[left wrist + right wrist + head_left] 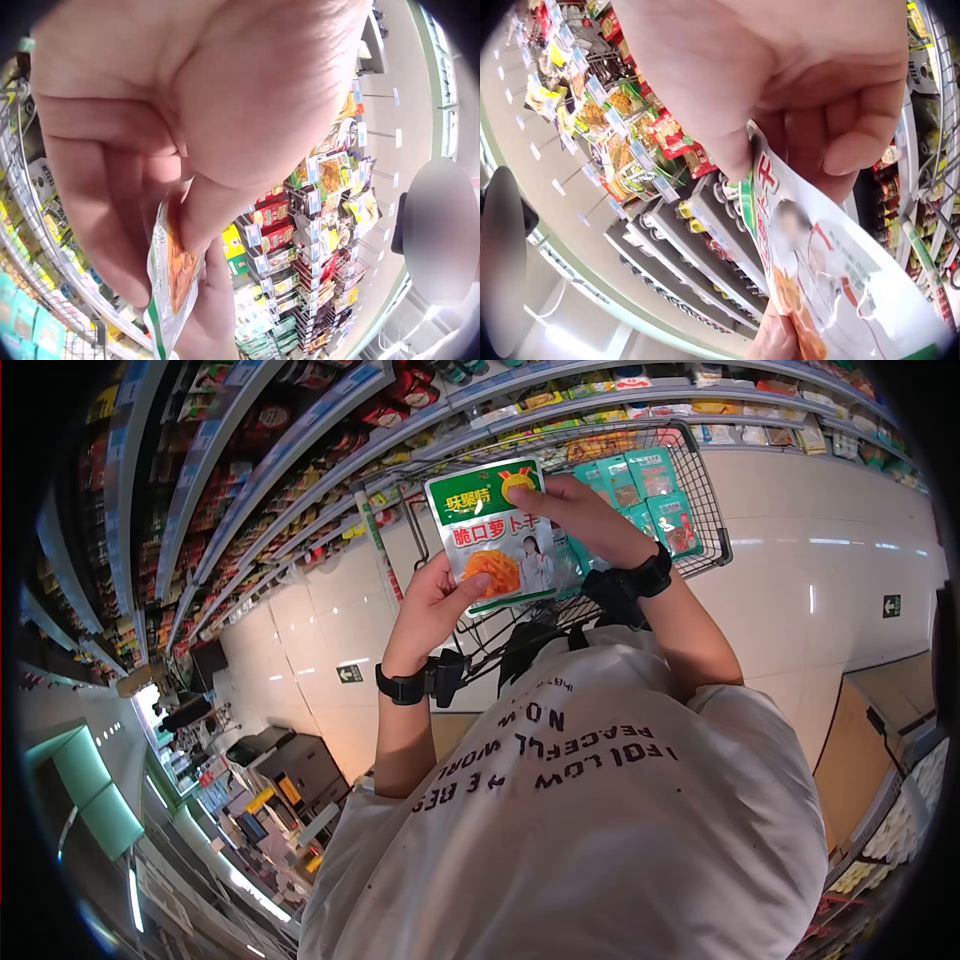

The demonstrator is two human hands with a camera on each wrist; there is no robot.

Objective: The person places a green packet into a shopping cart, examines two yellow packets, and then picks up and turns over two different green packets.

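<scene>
A green-and-white packet of dried radish [510, 555], printed with a heap of orange strips and a person, is held up over a shopping cart [712, 510]. At its lower left edge, my left hand [432, 605] pinches it, thumb lying across the front. My right hand [585, 520] grips the upper right edge with the thumb on the printed face. From the left wrist, the packet [174, 277] appears nearly edge-on under the left hand [225, 97]. The right wrist view shows its front [840, 277] slanting away below the right hand [780, 60].
Several teal packs [655, 475] lie in the cart at the right. Shelves of packaged food [330, 435] curve along the left and far side. Tiled floor [790, 560] stretches to the right, and a brown box [865, 725] stands at the lower right.
</scene>
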